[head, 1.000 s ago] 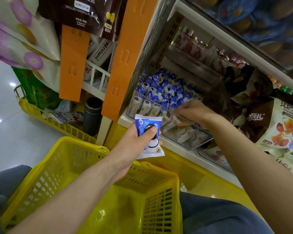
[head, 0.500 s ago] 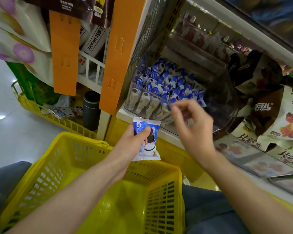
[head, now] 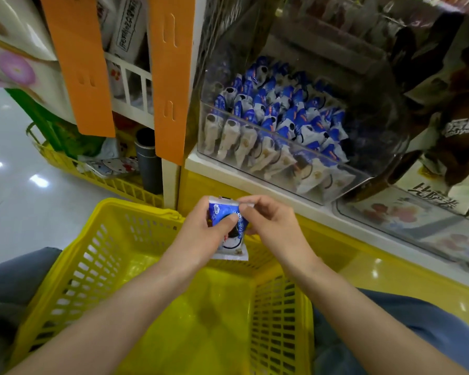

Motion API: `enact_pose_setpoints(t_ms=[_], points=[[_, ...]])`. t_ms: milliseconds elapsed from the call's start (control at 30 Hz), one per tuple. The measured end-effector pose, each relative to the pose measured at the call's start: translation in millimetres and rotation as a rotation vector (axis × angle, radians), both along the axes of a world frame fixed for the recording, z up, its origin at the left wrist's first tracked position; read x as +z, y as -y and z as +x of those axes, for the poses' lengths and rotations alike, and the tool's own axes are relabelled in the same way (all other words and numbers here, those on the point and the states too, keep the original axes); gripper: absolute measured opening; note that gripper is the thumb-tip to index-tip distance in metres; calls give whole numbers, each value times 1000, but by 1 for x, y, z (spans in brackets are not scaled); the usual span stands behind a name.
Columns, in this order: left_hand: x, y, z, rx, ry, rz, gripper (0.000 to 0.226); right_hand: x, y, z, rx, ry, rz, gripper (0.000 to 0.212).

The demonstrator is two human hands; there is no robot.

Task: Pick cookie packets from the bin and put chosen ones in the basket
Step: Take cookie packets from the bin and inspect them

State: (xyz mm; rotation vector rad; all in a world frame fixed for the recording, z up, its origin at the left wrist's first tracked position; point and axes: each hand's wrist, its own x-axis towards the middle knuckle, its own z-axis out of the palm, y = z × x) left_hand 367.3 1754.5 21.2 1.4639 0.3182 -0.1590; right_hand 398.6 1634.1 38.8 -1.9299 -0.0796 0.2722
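Note:
A blue and white cookie packet is held upright above the far rim of the yellow basket. My left hand grips its left side, thumb across the front. My right hand pinches the packet's top right corner with thumb and forefinger. The basket stands between my knees and looks empty inside. Behind the hands, a clear plastic bin on the shelf holds several packets of the same kind in rows.
Orange price strips hang left of the bin. A second yellow basket with a dark tube and small goods stands on the floor at the left. Snack bags fill the shelf at the right.
My right hand has come out of the bin, down and left, and now pinches the top of the packet in my left hand. Both hands have dropped closer to the basket.

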Motion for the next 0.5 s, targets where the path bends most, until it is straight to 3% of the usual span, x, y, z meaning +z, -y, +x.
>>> enact_pose_setpoints(t_ms=[167, 333, 500], points=[[-1, 1, 0, 122, 97, 32, 10, -1, 3, 0, 16, 22, -45, 20], [1, -9, -2, 97, 235, 276, 21, 3, 5, -2, -29, 140, -198, 15], [5, -12, -13, 32, 542, 678, 11, 1, 3, -4, -80, 151, -206, 16]])
